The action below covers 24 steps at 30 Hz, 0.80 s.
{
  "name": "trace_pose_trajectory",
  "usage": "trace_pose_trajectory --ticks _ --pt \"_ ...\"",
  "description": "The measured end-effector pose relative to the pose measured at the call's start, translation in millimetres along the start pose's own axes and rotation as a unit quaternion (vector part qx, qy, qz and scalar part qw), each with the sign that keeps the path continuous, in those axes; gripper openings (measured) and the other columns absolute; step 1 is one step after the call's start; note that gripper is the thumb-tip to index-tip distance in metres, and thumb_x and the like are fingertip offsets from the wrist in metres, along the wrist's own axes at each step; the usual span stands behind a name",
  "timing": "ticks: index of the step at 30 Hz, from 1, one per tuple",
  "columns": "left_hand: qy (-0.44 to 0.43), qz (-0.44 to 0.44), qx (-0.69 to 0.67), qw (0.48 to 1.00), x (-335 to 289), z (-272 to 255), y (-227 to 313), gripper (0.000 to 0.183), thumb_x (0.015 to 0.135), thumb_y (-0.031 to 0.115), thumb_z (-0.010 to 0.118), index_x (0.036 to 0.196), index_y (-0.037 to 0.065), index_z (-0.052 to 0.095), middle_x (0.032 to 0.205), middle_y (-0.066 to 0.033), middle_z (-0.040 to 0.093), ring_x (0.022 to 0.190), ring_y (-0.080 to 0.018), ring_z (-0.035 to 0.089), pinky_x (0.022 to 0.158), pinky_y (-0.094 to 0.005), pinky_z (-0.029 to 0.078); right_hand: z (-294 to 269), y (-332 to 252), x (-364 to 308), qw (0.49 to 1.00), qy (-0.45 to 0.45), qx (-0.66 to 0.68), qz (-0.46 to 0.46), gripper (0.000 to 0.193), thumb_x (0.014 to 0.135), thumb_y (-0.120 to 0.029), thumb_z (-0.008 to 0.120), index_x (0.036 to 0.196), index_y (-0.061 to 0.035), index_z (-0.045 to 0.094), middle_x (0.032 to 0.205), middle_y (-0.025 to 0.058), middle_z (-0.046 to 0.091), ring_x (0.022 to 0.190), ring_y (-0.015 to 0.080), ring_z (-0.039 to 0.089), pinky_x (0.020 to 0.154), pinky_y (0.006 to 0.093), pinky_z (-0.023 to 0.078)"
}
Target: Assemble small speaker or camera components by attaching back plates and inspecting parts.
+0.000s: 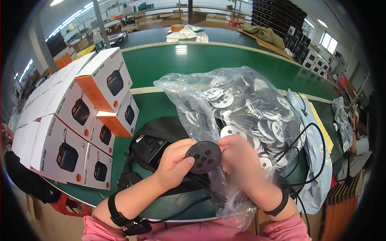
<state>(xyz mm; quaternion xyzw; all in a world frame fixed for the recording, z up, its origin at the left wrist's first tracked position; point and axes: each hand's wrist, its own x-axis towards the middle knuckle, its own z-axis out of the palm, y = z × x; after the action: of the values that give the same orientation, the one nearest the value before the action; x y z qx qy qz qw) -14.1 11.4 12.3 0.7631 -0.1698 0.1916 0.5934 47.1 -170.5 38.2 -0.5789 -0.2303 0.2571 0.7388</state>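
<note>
My left hand (177, 162) grips a round black disc (204, 157) with several holes in it, thumb laid over its face. Close against the disc's right edge is my right hand (238, 158), its fingers curled together and slightly blurred; whatever they pinch is hidden. Beneath and beyond my right hand lies a clear plastic bag (187, 90) full of white and grey round discs (225, 100) with holes. A black mesh-sided bag (163, 130) with a dark boxy device (149, 149) in it sits behind my left hand.
Stacked white and orange speaker boxes (60, 154) stand at the left. Black cables (321, 140) loop over a grey plastic mailer (311, 172) on the right. Papers and a tape roll (177, 28) lie at the back. Another person (358, 148) sits at far right.
</note>
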Motion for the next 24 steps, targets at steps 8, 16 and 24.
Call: trace_pose_trajectory --ticks 8,16,24 --pt "0.077 -0.011 -0.08 0.994 0 4 -4 0.026 0.088 0.019 0.044 0.097 -0.003 0.054 0.09 -0.0094 0.056 0.083 -0.0186 0.053 0.076 -0.0275 0.041 -1 -3 3 0.994 0.033 0.047 0.093 0.012 0.085 -0.008 0.054 0.096 -0.003 0.053 0.066 -0.003 0.049 0.055 0.0047 0.042 0.052 0.0181 0.032" --pt "0.184 -0.053 -0.147 0.97 2 9 -4 0.042 0.089 0.026 0.039 0.119 -0.003 0.039 0.114 -0.0125 0.046 0.101 -0.02 0.05 0.082 -0.0291 0.042 -2 0 7 0.994 0.046 0.064 0.079 0.02 0.085 -0.006 0.052 0.104 -0.0021 0.047 0.079 0.0017 0.049 0.055 0.0066 0.043 0.053 0.0191 0.035" --pt "0.14 -0.034 -0.054 0.988 2 7 -8 0.036 0.087 0.022 0.042 0.115 -0.003 0.043 0.114 -0.0119 0.043 0.103 -0.0196 0.048 0.085 -0.0302 0.041 6 -2 4 0.996 0.085 0.017 0.016 0.034 0.085 -0.003 0.053 0.116 -0.0033 0.039 0.096 0.0031 0.049 0.061 0.0051 0.045 0.053 0.0186 0.036"
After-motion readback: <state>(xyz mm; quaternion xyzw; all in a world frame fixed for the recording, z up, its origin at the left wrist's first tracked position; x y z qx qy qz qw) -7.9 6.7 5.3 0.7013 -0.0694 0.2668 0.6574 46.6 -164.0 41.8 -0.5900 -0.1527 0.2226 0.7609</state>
